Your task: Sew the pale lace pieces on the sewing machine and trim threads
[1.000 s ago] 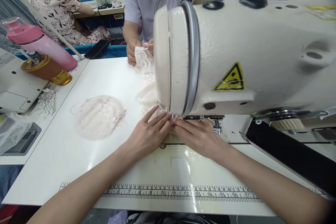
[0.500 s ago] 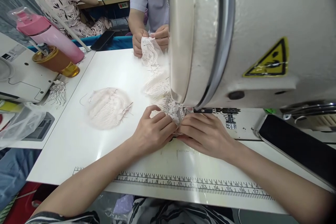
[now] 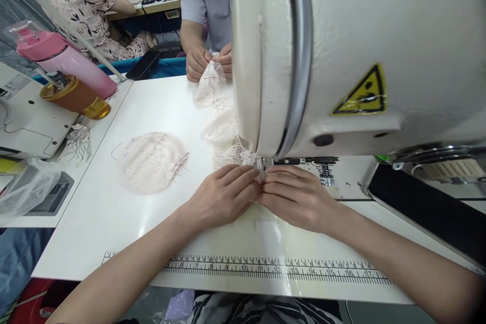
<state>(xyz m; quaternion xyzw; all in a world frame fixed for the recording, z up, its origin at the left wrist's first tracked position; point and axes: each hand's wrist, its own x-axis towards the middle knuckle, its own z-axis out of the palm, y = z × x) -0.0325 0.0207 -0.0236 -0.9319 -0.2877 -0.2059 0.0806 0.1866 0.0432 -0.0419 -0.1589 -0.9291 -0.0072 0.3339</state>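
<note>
Both my hands meet at the needle area of a white sewing machine (image 3: pixel 349 50). My left hand (image 3: pixel 228 195) has its fingers pressed together on the near end of a pale lace strip (image 3: pixel 224 134). My right hand (image 3: pixel 298 195) is closed on the same lace from the other side, fingertips almost touching the left ones. The lace runs away from me across the table, behind the machine head, to a co-worker's hands (image 3: pixel 197 63), which hold its far end. My thumbs and the lace edge under my fingers are mostly hidden.
A round pile of pale lace (image 3: pixel 152 164) with loose threads lies left on the white table (image 3: pixel 125 228). A black phone (image 3: pixel 425 212) rests at the right. A pink bottle (image 3: pixel 72 63) and an amber cup (image 3: pixel 76 97) stand at the left. A printed ruler (image 3: pixel 266 268) runs along the front edge.
My left fingers, curled and raised before, now lie straighter and flatter on the lace. The far end of the lace hangs more folded in the co-worker's hands. The whole view has shifted slightly.
</note>
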